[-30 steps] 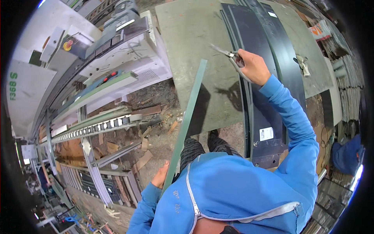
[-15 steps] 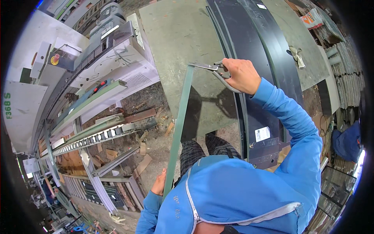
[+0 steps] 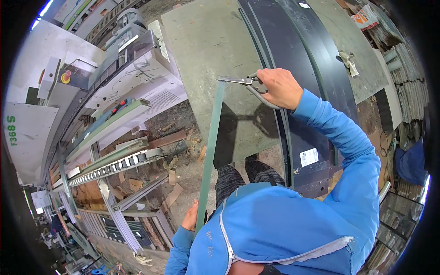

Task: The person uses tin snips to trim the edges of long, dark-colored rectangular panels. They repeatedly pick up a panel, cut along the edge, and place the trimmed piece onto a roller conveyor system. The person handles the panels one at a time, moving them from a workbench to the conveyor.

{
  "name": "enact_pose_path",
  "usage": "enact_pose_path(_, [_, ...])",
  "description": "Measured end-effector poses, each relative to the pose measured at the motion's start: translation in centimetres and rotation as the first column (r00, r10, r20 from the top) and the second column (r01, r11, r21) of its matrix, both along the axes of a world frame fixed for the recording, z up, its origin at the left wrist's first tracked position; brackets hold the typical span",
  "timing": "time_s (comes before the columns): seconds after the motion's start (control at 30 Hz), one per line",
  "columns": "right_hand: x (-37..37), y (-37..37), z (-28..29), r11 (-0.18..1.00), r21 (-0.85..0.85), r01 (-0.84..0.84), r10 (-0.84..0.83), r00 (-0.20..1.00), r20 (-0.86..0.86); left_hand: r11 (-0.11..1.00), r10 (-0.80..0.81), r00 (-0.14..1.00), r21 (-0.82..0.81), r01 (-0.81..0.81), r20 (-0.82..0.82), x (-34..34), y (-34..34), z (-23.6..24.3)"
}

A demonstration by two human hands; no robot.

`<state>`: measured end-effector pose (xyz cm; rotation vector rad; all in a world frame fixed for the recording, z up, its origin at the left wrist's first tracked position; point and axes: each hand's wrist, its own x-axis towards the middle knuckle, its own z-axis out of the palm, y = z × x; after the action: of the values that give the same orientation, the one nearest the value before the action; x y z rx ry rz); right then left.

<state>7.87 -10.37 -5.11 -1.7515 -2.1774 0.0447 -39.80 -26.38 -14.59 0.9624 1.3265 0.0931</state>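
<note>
A long, narrow green strip (image 3: 211, 151) runs from beside my body away toward the far end. At its lower end my left hand (image 3: 190, 215) is closed on its left edge, partly hidden by the strip. My right hand (image 3: 280, 88) is wrapped round the grey handles of a pair of metal snips (image 3: 238, 80). The silver blades of the snips lie level across the strip's far tip. Whether they bite into it is too small to tell.
Dark curved panels (image 3: 298, 91) lie right of the strip on a greenish sheet (image 3: 192, 46). A work glove (image 3: 349, 63) rests farther right. On the left stands a machine (image 3: 133, 68) with a conveyor rail (image 3: 114, 169); wood scraps litter the floor (image 3: 178, 183) beside it.
The snips have shifted slightly left and down in the picture, and their blades now lie flatter across the strip's tip. Both hands keep their holds.
</note>
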Motion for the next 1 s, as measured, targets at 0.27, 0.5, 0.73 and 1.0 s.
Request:
enact_pose_path(0.27, [0.3,0.0,0.5,0.99,-0.138,0.009,-0.01,1.0,-0.011,0.998,0.041,0.999,-0.056,-0.041,0.007,0.0,0.2,-0.1])
enact_pose_path(0.5, [0.1,-0.6,-0.2,0.999,-0.004,0.052,-0.051,0.997,0.062,0.997,0.052,0.999,-0.05,-0.053,-0.015,-0.2,0.2,-0.3])
enact_pose_path(0.73, [-0.4,-0.9,0.1,0.996,0.017,0.082,-0.083,0.994,0.073,0.999,0.03,1.0,0.044,-0.03,0.002,1.1,0.2,0.9])
enact_pose_path(1.0, [1.0,-0.8,-0.3,1.0,-0.021,0.007,-0.006,0.997,0.079,0.994,0.006,0.993,0.105,0.006,-0.121,1.0,0.0,0.5])
